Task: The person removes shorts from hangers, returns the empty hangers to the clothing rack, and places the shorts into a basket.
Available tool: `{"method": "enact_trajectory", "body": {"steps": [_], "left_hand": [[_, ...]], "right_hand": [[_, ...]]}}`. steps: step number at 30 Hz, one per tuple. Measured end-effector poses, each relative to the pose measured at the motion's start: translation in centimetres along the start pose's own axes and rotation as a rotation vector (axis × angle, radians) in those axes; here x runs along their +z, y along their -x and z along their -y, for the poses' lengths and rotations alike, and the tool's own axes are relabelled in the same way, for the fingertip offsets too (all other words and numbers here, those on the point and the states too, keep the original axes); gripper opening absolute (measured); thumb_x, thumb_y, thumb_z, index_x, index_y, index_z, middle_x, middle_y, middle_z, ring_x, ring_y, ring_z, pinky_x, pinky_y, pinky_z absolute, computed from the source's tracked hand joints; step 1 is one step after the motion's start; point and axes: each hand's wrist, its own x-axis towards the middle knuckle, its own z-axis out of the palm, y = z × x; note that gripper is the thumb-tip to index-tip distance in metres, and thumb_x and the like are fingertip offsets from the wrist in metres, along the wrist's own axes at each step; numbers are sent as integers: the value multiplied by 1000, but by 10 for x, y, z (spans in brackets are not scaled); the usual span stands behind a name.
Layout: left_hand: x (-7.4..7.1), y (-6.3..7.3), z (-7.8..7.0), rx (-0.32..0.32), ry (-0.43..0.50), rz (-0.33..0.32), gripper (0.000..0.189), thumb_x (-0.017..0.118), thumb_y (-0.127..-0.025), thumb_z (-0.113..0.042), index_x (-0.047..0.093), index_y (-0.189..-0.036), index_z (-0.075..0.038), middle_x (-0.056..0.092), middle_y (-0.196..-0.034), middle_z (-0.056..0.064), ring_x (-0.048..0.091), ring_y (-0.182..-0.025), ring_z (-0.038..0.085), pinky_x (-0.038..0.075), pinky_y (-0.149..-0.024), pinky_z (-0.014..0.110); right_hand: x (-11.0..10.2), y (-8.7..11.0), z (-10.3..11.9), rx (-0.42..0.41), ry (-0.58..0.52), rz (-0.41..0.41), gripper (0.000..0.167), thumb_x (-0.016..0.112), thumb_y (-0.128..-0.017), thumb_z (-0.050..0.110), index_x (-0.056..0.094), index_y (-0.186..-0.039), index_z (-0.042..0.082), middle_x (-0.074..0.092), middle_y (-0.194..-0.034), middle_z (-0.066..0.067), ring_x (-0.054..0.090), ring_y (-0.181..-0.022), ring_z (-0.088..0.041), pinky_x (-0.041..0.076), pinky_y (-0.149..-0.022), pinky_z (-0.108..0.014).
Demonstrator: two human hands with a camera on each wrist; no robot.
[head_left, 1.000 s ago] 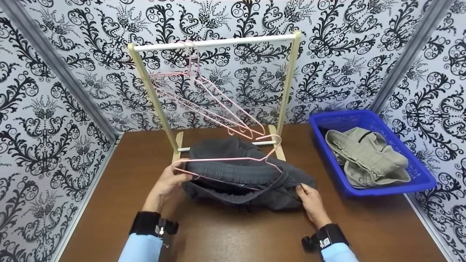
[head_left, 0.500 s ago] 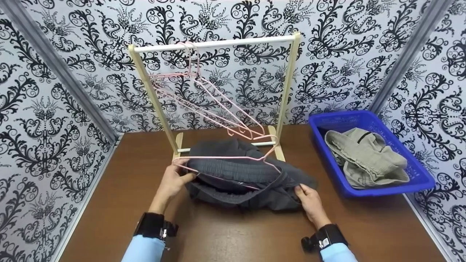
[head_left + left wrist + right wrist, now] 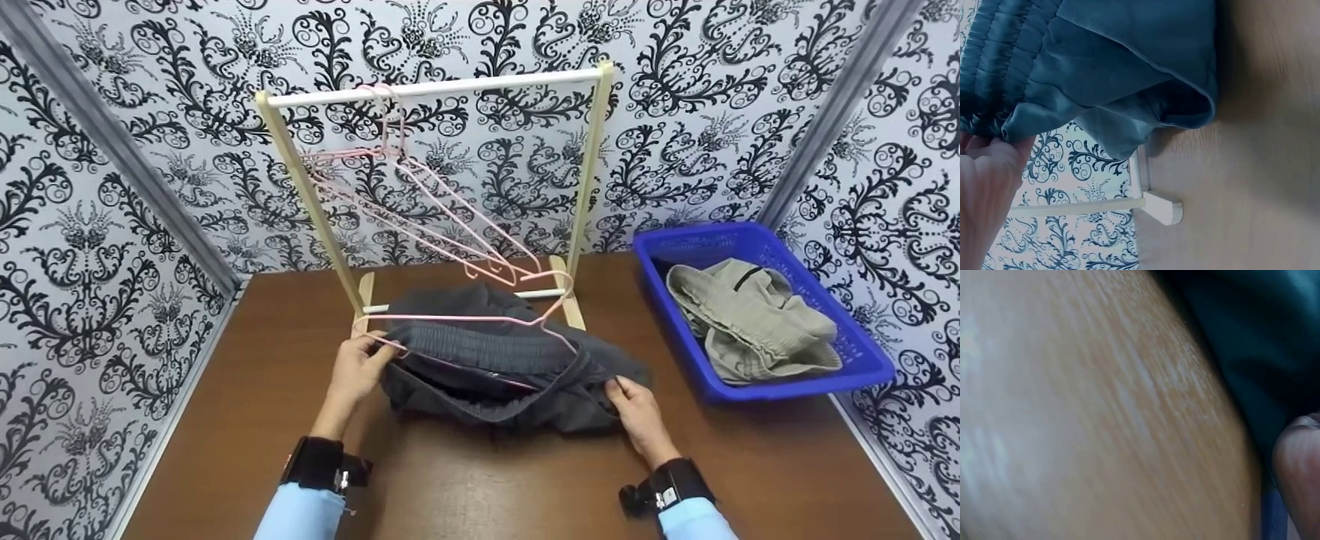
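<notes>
Dark grey elastic-waist shorts (image 3: 480, 341) lie bunched on the table, their waist opening facing the near side. A pink hanger (image 3: 450, 319) sits partly inside the waist, its hook up at the right and its left end outside the waistband. My left hand (image 3: 358, 369) pinches the left end of the waistband beside that hanger end; in the left wrist view the fingers (image 3: 994, 147) grip the gathered edge. My right hand (image 3: 637, 412) pinches the shorts' right side. In the right wrist view only a fingertip (image 3: 1300, 458) shows against the dark cloth.
Behind the shorts stands a small rack (image 3: 450, 88) with pink hangers (image 3: 442, 195) on its bar. At the right a blue basket (image 3: 694, 367) holds beige shorts (image 3: 750, 319). Patterned walls (image 3: 97, 247) enclose the brown table (image 3: 480, 487).
My left hand has shifted slightly right, drawing the waistband's left end along the hanger. The hanger's left end sits a little higher. My right hand keeps its hold, almost still.
</notes>
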Motion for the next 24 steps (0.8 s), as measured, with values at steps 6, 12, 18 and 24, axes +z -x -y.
{"method": "enact_trajectory", "body": {"steps": [6,12,18,24], "left_hand": [[-1,-1,-1,-122,42,-26,11,73,-90,0,75,-88,11,74,-86,16,56,-77,1,45,-71,18],[-1,0,-1,-199,103,-30,10,70,-88,3,70,-81,11,60,-66,-7,50,-62,4,40,-59,19],[2,1,2,-202,92,-29,10,69,-90,3,70,-85,11,57,-67,-7,49,-63,3,39,-59,18],[6,2,5,-198,69,-25,9,68,-91,3,72,-94,10,62,-74,-4,50,-68,4,41,-63,19]], "right_hand": [[-1,-1,-2,-47,-7,23,30,59,-104,8,56,-83,-13,53,-74,8,50,-74,-4,42,-69,-19],[-2,-1,0,-37,-29,9,25,59,-103,8,63,-91,-14,60,-79,10,55,-76,-5,45,-71,-18],[-2,-2,0,-22,-33,24,26,59,-103,8,61,-91,-15,58,-77,10,54,-75,-5,44,-70,-18],[-2,-2,-2,-6,-15,17,25,59,-103,9,63,-92,-13,59,-77,10,53,-75,-5,44,-70,-19]]}}
